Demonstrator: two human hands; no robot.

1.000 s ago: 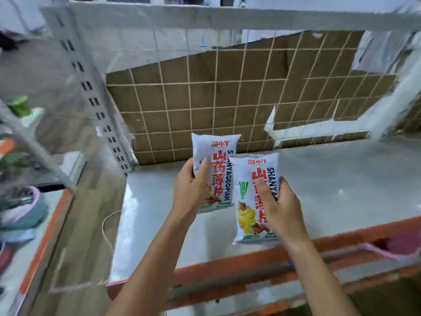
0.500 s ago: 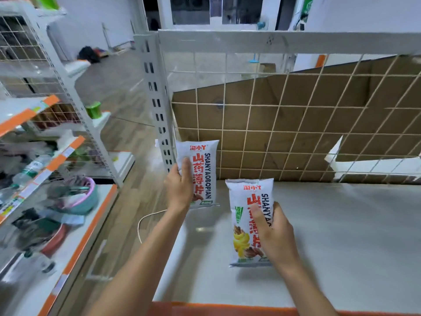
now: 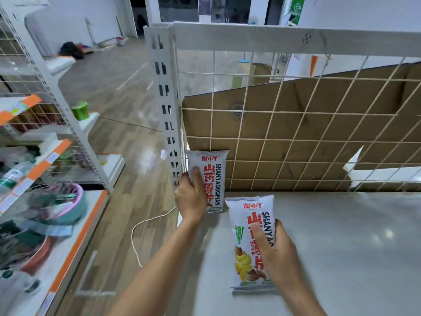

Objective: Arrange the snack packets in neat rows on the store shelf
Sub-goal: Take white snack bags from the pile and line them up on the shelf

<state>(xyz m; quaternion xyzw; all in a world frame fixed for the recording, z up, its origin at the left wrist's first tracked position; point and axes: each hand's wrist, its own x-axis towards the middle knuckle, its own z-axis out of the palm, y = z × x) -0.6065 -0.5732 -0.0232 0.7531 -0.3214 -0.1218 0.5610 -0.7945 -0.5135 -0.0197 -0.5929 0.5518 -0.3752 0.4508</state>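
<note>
Back packet [image 3: 214,176]: white plastic film, smooth, with a slight shine.
Front packet [image 3: 245,245]: same printed film, glossy, a little wrinkled at the sealed ends.
Shelf board [image 3: 341,236]: smooth pale grey, looks like painted metal, half-glossy with light spots.
Wire grid [image 3: 273,111]: thin metal wire, cream paint.
Cardboard sheet [image 3: 319,126]: brown paper board, matt.
Upright post [image 3: 165,99]: white painted metal, matt.
Floor [image 3: 127,99]: wood-look boards, smooth, soft shine.

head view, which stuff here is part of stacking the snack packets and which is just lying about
For the job:
left packet, gripped by the left hand
right packet, gripped by the right hand
grey shelf under them

Lying about:
white cord on the floor
green can and pink basin, off to the left
cardboard at the shelf's back
</note>
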